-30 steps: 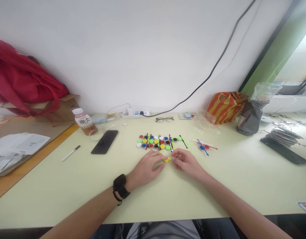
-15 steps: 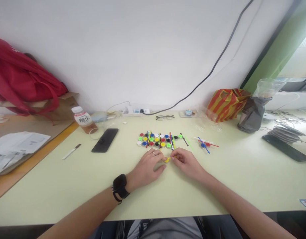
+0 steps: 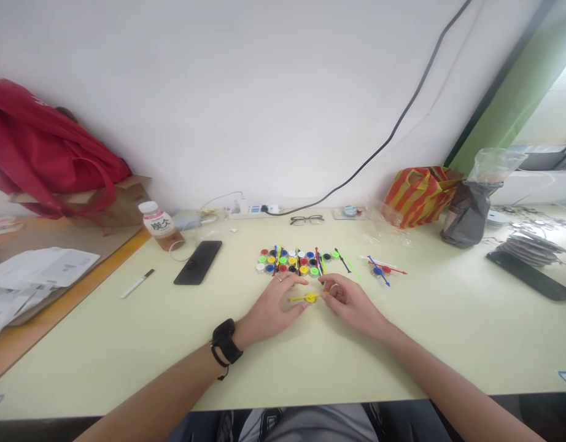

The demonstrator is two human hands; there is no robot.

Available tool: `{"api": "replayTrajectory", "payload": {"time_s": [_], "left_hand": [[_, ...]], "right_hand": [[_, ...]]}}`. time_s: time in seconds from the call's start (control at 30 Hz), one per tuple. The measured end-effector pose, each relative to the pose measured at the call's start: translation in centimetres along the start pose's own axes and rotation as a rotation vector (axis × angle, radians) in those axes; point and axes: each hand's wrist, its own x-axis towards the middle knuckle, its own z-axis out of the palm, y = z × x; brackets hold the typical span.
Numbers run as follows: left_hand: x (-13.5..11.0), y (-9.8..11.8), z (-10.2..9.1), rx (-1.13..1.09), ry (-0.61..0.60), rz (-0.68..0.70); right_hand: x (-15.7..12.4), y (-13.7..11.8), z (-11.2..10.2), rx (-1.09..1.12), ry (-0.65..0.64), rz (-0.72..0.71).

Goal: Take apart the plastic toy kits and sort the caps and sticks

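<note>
My left hand [image 3: 274,307], with a ring and a black wristwatch, rests on the pale yellow-green table [image 3: 126,344] with its fingertips pinching a small yellow disc [image 3: 310,298]. A thin yellow stick [image 3: 299,298] runs through the disc and pokes out on the left. My right hand [image 3: 350,301] pinches the right end of that stick. Just beyond the hands lies a block of small coloured discs [image 3: 292,262] in rows, with coloured sticks laid across them. A smaller heap of blue and red discs and sticks [image 3: 380,269] lies to the right.
A black phone [image 3: 197,262], a white pen [image 3: 136,283] and a drink bottle [image 3: 159,226] lie left of centre. Glasses [image 3: 306,219] and a power strip [image 3: 255,210] sit by the wall. A red-yellow striped bag [image 3: 418,193], a grey bag [image 3: 467,215] and a dark flat object [image 3: 527,275] are on the right; a red bag [image 3: 48,159] and papers [image 3: 29,276] on the left.
The yellow stick has been pushed further through the yellow disc and now sticks out on the left side. Both hands stayed in place, pinching the pieces.
</note>
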Motion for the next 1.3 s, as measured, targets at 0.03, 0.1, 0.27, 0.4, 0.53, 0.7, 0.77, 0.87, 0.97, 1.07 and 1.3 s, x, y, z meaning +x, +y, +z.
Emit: {"api": "replayTrajectory", "payload": {"time_s": [0.03, 0.1, 0.27, 0.4, 0.53, 0.7, 0.77, 0.87, 0.97, 1.07, 1.3], "left_hand": [[0.1, 0.0, 0.0, -0.005, 0.016, -0.006], [0.2, -0.1, 0.0, -0.001, 0.050, -0.011], [0.3, -0.3, 0.1, 0.039, 0.144, -0.026], [0.4, -0.3, 0.1, 0.062, 0.170, -0.017], [0.3, -0.1, 0.1, 0.068, 0.135, 0.002], [0.2, 0.2, 0.0, 0.053, 0.098, 0.001], [0.2, 0.1, 0.0, 0.048, 0.074, -0.001], [0.2, -0.1, 0.1, 0.044, 0.031, 0.053], [0.2, -0.1, 0.2, 0.044, -0.022, 0.113], [0.1, 0.1, 0.1, 0.035, -0.063, 0.119], [-0.2, 1.1, -0.2, -0.018, -0.153, 0.107]], "right_hand": [[-0.1, -0.1, 0.0, 0.034, 0.006, 0.019], [-0.1, -0.3, -0.2, 0.054, 0.012, 0.043], [-0.1, -1.1, -1.4, 0.057, 0.029, 0.048], [-0.1, -1.7, -1.8, 0.062, 0.041, 0.041], [-0.2, -1.9, -1.4, 0.032, 0.024, 0.078], [0.0, -1.2, -1.5, -0.002, 0.070, 0.063], [0.0, -1.0, -1.7, -0.083, 0.077, 0.012], [0.0, -0.8, -1.7, -0.167, 0.069, -0.054], [-0.1, -0.5, -1.4, -0.221, 0.034, -0.096], [-0.3, -0.5, -1.0, -0.287, -0.022, -0.159], [-0.5, -0.9, -0.6, -0.340, -0.136, -0.203]]}}
